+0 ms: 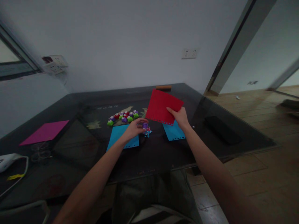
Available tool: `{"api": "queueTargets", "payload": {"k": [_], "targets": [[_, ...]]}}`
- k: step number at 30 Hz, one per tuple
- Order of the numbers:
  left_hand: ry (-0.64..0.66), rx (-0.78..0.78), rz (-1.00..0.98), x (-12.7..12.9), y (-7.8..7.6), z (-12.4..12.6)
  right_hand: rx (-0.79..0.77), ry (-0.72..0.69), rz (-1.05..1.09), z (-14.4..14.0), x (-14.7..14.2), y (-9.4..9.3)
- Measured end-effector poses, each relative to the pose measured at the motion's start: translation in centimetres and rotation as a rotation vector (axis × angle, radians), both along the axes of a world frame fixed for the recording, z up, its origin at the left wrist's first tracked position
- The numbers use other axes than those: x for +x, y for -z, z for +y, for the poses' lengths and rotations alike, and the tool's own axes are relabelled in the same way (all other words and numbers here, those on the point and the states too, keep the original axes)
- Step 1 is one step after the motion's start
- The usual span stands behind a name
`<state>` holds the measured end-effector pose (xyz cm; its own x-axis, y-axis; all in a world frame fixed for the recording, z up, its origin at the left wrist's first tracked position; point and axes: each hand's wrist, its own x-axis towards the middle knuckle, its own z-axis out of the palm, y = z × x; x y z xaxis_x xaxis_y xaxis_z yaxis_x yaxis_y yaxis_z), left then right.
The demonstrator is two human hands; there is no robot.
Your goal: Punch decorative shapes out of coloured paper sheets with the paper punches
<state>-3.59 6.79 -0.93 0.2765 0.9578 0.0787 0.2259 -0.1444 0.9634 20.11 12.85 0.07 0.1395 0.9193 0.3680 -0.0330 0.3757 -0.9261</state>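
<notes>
My right hand (180, 117) is closed on a sheet of red paper (161, 104) with a row of punched holes along its lower edge, tilted up above the table. My left hand (136, 127) has its thumb and fingers curled round a small purple object (145, 125) whose kind I cannot make out. Just below it is a small blue-and-red figure (147, 133); whether it touches the purple object I cannot tell. One blue sheet (122, 130) lies under my left forearm. Another blue sheet (174, 132) is partly hidden by the red paper and my right hand.
Several red, green and purple toys with big eyes (123, 116) cluster beyond my left hand. A magenta sheet (45, 132) lies at the left, a black case (221, 129) at the right. An orange-brown roll (163, 87) rests at the dark table's (151, 155) back edge by the wall.
</notes>
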Motion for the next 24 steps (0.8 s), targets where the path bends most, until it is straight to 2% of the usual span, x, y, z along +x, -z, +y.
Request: {"api": "queueTargets", "payload": {"k": [7, 15, 19, 24], "targets": [[-0.066, -0.019, -0.004, 0.2, -0.2, 0.0, -0.025, -0.059, 0.121, 0.1, 0.3, -0.1], [-0.122, -0.008, -0.083, 0.2, -0.2, -0.2, 0.005, -0.015, 0.211, -0.2, 2.7, -1.7], [-0.095, -0.102, -0.278, 0.3, -0.3, -0.3, 0.026, 0.079, 0.246, -0.2, 5.6, -1.8], [-0.035, -0.294, -0.548, 0.5, -0.2, 0.3, 0.01, 0.205, 0.344, -0.2, 9.0, -0.3]]}}
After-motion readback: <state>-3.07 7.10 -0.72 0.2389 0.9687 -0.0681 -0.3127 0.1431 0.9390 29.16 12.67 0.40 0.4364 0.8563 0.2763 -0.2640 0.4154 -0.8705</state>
